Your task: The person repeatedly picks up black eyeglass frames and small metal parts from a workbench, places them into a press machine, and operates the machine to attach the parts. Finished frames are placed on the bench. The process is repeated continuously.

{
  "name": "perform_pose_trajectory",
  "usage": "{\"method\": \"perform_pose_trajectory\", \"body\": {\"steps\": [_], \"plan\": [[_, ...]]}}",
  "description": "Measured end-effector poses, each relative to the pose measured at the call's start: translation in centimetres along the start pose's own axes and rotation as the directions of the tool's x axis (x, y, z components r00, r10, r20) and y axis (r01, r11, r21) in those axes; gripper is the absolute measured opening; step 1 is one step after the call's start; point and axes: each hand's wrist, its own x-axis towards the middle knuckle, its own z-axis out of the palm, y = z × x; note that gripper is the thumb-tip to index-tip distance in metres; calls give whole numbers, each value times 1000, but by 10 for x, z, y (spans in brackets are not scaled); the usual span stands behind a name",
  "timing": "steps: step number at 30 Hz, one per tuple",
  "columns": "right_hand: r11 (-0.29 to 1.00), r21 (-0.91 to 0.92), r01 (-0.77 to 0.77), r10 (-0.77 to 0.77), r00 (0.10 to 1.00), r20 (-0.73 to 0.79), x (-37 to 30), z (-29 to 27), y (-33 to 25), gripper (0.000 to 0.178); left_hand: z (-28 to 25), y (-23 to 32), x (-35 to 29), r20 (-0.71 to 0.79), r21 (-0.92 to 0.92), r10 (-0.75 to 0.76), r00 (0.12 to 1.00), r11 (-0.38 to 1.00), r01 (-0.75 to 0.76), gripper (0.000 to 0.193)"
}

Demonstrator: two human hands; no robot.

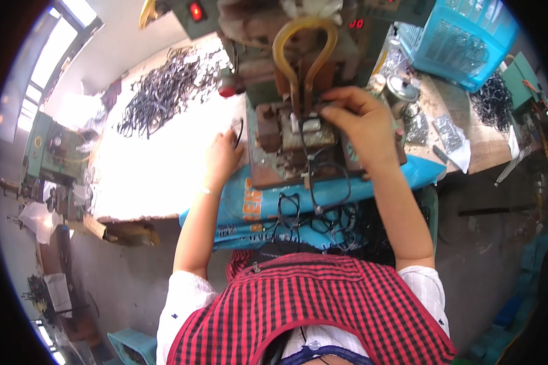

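My left hand (222, 157) is closed on a thin, curved black eyeglass temple (238, 132), left of a bench machine's metal block. My right hand (366, 125) reaches to the block's right side. Its thumb and forefinger nearly meet beside the jig (310, 126); what they hold, if anything, I cannot make out. A black eyeglass frame (349, 185) hangs from the front of the jig, one lens rim over the blue sacking. Above the jig, a looped yellow tube (279, 48) runs down to the machine's head.
Dark temples (158, 91) lie heaped on the bright bench at left. Several eyeglass frames (288, 207) rest on blue sacking (225, 213) over my lap. At right are a lidded metal pot (403, 89), bags of small parts (449, 132) and a blue basket (456, 45).
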Motion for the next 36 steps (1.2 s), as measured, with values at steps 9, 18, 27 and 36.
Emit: {"method": "perform_pose_trajectory", "body": {"steps": [9,18,27,36], "plan": [[924,380,-32,53,998,-44,-4,35,-1,54,-196,117,-4,-456,-887,177,872,-168,-430,18],[913,408,26,29,992,-126,-10,50,6,51,-181,134,41,-570,-817,-5,821,111,-566,13],[980,146,132,-143,988,65,-23,20,-7,57,-166,145,-14,-621,-640,356,698,283,-714,18],[706,-554,441,-582,807,-98,-10,31,7,17,-196,151,0,-562,-821,-43,826,-92,-563,15]]}}
